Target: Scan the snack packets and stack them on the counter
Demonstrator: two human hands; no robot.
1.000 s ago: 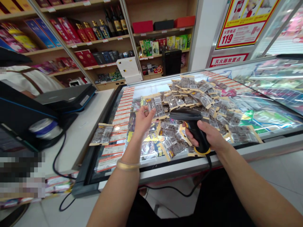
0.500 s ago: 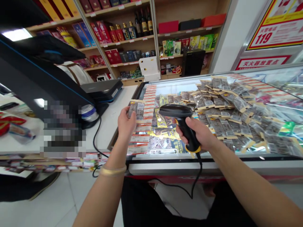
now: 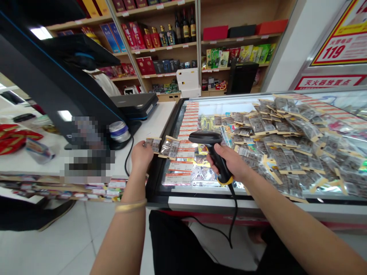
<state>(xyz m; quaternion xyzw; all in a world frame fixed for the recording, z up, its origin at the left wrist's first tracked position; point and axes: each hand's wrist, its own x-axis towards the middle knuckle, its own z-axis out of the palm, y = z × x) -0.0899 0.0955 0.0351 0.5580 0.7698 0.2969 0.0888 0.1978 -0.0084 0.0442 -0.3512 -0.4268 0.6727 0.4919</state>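
Observation:
My left hand (image 3: pixel 142 156) is over the edge of the white counter, its fingers closed on a small clear snack packet (image 3: pixel 154 144) with tan ends. Right beside that packet, a second similar packet (image 3: pixel 169 148) rests at the dark rim of the display case, over the price labels. In my right hand (image 3: pixel 229 162) is a black and yellow handheld barcode scanner (image 3: pixel 208 138), its head pointing left above the glass. A cable hangs from the scanner's handle. To the right, a large heap of the same packets (image 3: pixel 283 152) covers the glass top.
A row of orange and white price labels (image 3: pixel 183 166) runs along the left of the glass case. Left on the counter stand a dark point-of-sale terminal (image 3: pixel 94 91), a scale (image 3: pixel 137 105) and a roll of tape (image 3: pixel 119 131). Stocked shelves (image 3: pixel 160 47) line the back.
My left hand has moved left and down from over the labels to the counter's edge. Two packets now show apart there. The scanner has shifted slightly left, still in my right hand.

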